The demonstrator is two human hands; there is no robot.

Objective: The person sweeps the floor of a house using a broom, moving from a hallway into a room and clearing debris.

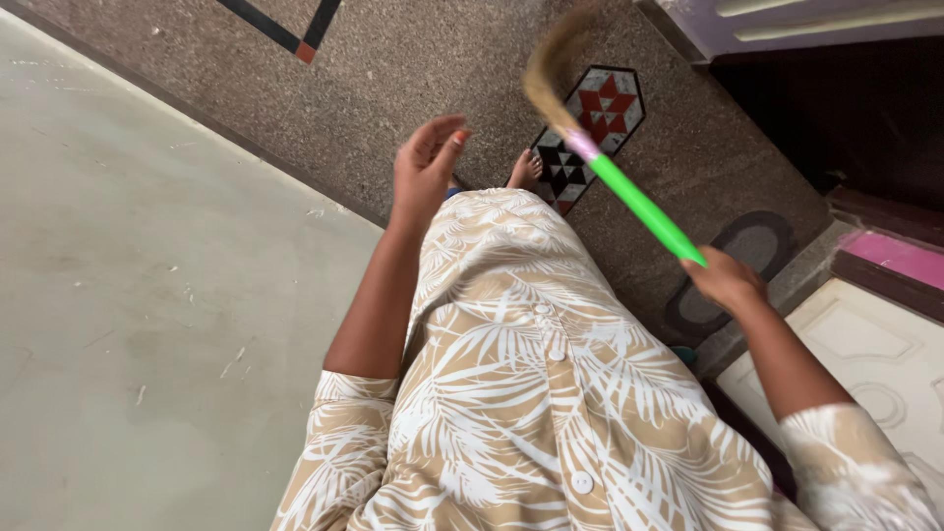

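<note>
A home, seen from above, at a doorway. Speckled stone floor point(413, 88) with inlaid geometric tile motifs point(590, 133) is meeting a pale cement floor point(147, 295). A dark doormat point(733, 270) is lying by a carved cream door panel point(865, 364), and a grass broom point(615, 167) is sweeping.

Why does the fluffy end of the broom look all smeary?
In the head view, the broom's bristles are smeared by motion blur, while its green handle in the right hand looks sharper; the left hand is slightly soft; the doorway sits in deep shadow; the floor is evenly lit.
</note>
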